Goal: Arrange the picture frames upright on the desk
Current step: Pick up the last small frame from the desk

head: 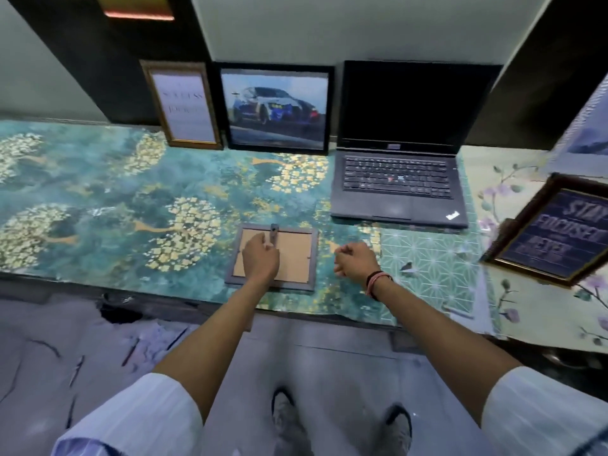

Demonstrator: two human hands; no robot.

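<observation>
Head view: left hand (pixel 260 256) pinches stand (pixel 273 234) on face-down frame (pixel 273 258) near laptop (pixel 399 179); right hand (pixel 357 263) clenched, empty. Next: swing stand out, lift upright.

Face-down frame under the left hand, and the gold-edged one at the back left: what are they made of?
Face-down frame: grey matte border, likely painted wood or plastic; the tan backing looks like fibreboard or cardboard, flat brown and unglossed, with a grey stand strip. Gold-edged frame: ornate gilt moulding, wood or resin, cannot tell; its pale front looks like printed paper.
</observation>
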